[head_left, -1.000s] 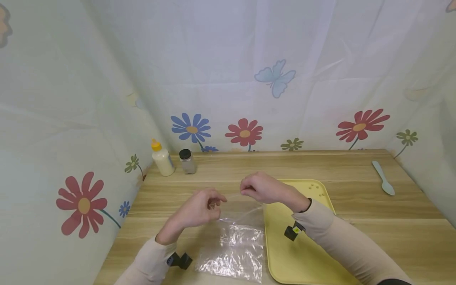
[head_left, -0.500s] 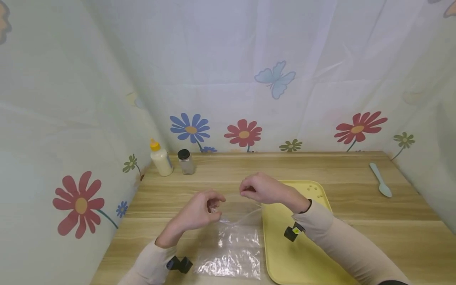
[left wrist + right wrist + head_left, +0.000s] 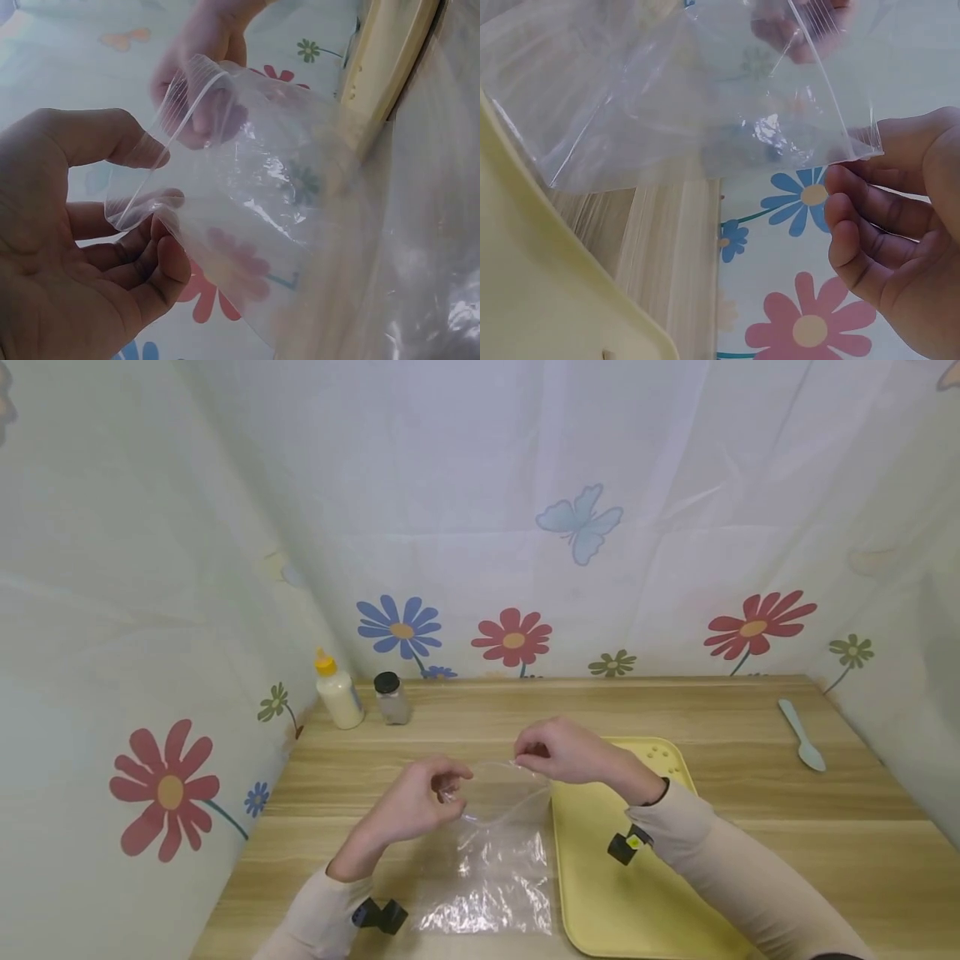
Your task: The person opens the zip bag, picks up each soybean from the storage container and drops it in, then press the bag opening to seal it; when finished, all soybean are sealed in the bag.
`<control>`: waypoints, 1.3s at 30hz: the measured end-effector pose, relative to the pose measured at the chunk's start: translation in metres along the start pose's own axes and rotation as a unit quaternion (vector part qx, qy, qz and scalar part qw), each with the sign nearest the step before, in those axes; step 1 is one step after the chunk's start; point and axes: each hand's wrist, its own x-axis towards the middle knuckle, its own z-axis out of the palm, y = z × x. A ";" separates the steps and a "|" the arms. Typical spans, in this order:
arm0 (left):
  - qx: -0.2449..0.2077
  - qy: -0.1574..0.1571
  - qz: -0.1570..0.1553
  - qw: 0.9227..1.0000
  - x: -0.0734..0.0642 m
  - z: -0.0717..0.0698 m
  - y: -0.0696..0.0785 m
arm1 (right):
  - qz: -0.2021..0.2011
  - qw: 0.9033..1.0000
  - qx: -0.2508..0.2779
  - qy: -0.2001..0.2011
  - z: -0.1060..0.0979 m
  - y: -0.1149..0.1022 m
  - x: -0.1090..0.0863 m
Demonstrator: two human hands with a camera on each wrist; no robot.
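A clear plastic zip bag (image 3: 498, 872) hangs between my hands, its lower part near the tabletop beside the yellow tray. My left hand (image 3: 416, 800) holds the left side of its mouth, fingers curled at the rim. In the left wrist view the bag (image 3: 262, 187) has its zip edge between thumb and fingers of the left hand (image 3: 75, 232). On the other side, my right hand (image 3: 566, 753) pinches a top corner; the right wrist view shows that corner in the fingertips of the right hand (image 3: 900, 217). The mouth gapes in a loop, and nothing shows inside.
The yellow tray (image 3: 622, 893) lies under my right forearm. Along the table's back left stand a white bottle with a yellow nozzle (image 3: 340, 697) and a small black-lidded jar (image 3: 392, 700). A pale blue spoon (image 3: 802, 735) lies at the far right.
My right hand has moved slightly right, drawing its corner of the bag outward. The bag's mouth has spread from a narrow gap into a wide loop. The left hand has barely moved.
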 end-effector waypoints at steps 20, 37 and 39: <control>-0.010 0.016 0.030 0.999 -0.003 -0.004 -0.002 | 0.034 0.999 0.025 0.015 0.004 0.018 -0.020; -0.015 0.019 0.026 0.999 -0.002 -0.008 -0.003 | 0.064 0.998 0.005 0.028 0.019 0.043 -0.035; -0.014 0.017 0.025 0.999 -0.002 -0.009 -0.002 | 0.064 0.998 -0.001 0.028 0.021 0.045 -0.036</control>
